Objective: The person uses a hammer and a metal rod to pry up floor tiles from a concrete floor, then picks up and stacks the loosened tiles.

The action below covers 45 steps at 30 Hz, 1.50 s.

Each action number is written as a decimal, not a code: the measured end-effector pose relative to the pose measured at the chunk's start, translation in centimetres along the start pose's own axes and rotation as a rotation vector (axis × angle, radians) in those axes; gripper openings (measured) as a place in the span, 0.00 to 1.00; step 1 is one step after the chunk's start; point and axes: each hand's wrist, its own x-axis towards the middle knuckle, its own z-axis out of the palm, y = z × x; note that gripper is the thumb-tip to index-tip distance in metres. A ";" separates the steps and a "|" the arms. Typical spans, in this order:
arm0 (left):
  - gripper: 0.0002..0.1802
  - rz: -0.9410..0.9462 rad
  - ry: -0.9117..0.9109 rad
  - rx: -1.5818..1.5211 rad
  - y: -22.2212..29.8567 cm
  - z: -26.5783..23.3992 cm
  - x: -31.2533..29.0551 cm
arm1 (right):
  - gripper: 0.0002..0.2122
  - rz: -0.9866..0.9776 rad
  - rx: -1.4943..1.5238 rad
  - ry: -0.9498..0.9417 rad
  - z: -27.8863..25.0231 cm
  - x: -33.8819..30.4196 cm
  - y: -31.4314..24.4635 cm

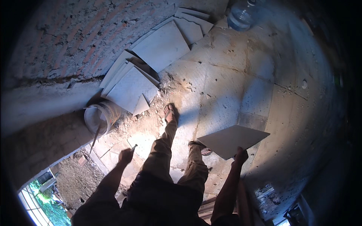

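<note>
My right hand (240,155) is closed on the near right edge of a flat grey-brown tile (233,140), which is held out in front of my right leg. My left hand (126,155) is closed around a short, thin object (134,147) whose end pokes out past the fingers; its kind is too small to make out. Nearest to the left hand on that side is a pale bucket (90,119) with a stick (95,140) leaning from its mouth.
Several large tiles (162,45) and broken pieces (141,105) lean along the rough brick wall (86,34). Rubble (166,88) lies before them. A clear water jug (240,17) stands at the far end of the dusty floor (222,83). Gravel (77,177) is heaped at lower left.
</note>
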 end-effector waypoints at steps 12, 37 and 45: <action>0.30 -0.405 -0.064 -0.700 -3.7 -4.1 1.4 | 0.19 -0.216 -0.170 -0.174 33.4 0.1 -14.6; 0.20 -0.726 -0.206 -0.824 -1.3 -0.5 -4.1 | 0.17 -0.525 -0.308 -0.045 75.8 -11.4 -23.6; 0.19 -0.702 -0.195 -0.929 -1.7 0.2 -3.2 | 0.20 -0.501 -0.403 -0.248 79.9 -11.2 -28.2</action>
